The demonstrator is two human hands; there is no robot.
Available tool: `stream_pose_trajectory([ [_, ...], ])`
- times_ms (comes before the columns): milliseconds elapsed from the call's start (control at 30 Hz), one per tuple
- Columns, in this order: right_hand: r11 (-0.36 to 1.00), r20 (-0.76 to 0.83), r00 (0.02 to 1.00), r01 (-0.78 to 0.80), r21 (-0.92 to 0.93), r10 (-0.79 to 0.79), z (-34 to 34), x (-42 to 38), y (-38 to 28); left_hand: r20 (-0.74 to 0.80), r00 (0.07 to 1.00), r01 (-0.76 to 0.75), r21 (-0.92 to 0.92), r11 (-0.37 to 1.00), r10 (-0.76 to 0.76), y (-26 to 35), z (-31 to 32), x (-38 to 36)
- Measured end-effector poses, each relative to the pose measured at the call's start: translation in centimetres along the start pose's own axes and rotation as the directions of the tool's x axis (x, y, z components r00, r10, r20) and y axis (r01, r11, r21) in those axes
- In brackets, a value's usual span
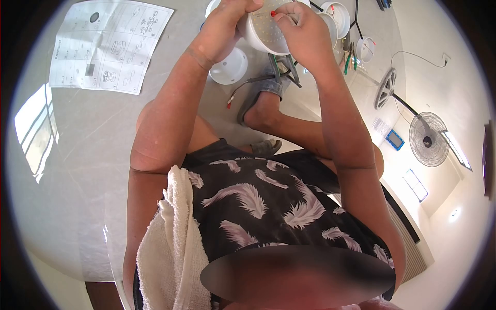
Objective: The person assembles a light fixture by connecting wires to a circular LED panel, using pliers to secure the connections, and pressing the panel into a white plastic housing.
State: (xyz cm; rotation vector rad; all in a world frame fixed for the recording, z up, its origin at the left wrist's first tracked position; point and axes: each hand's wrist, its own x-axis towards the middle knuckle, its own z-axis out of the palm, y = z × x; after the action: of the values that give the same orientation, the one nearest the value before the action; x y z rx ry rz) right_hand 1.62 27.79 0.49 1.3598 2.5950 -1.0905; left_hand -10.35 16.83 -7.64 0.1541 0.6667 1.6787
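Note:
At the top of the view my left hand [227,28] is closed on the rim of a white, round lamp shade [264,32], whose inner face is dotted. My right hand [306,33] is on the other side of the shade, its thumb and forefinger pinching a small red wire connector [273,14]. Below the shade, a white round cup [228,67] with small holes lies on the glass table. Near it is a dark metal frame [283,71] with a wire ending in a red tip [229,105].
A printed instruction sheet [109,44] lies at the left on the glass tabletop [77,170]. At the right are more white cups [338,19] on black arms and green-handled pliers [347,58]. A standing fan [428,139] is farther right. A white towel [173,248] hangs over my shoulder.

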Motion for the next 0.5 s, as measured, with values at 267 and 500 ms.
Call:
stream_pose_trajectory([
  [267, 0.992, 0.002, 0.998, 0.066, -0.106, -0.067, -0.2, -0.2, -0.4, 0.006, 0.998, 0.059, -0.120, 0.991, -0.058, 0.2, 0.2, 0.0],
  [500, 0.975, -0.057, 0.995, 0.069, -0.211, -0.083, 0.0, -0.2, -0.4, -0.002, 0.999, 0.043, -0.086, 0.995, -0.044, -0.4, 0.3, 0.2],
])
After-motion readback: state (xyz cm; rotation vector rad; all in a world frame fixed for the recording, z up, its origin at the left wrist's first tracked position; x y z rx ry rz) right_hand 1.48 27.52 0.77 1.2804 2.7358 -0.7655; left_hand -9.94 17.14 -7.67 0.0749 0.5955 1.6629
